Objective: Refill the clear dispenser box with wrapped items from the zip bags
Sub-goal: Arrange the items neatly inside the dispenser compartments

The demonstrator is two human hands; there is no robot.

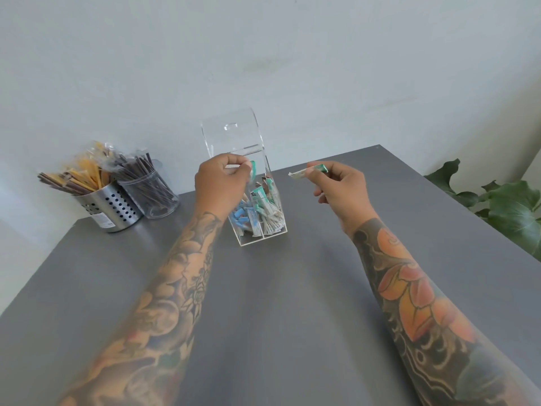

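Observation:
A clear dispenser box [248,238] stands on the grey table [278,288] with its lid [231,133] raised. Inside are blue-wrapped items on the left side and green-and-white wrapped items [265,200] on the right. My left hand [219,183] hovers over the box's open top and pinches a green wrapped item [253,168] between fingers and thumb. My right hand [336,186] is to the right of the box, at about the same height, and pinches another green-and-white wrapped item [307,171] that points left. No zip bags are in view.
A perforated steel cup [111,212] with yellow and brown wrapped sticks and a clear cup [155,197] of dark sticks stand at the table's back left, against the wall. Green plant leaves [503,209] reach in past the table's right edge.

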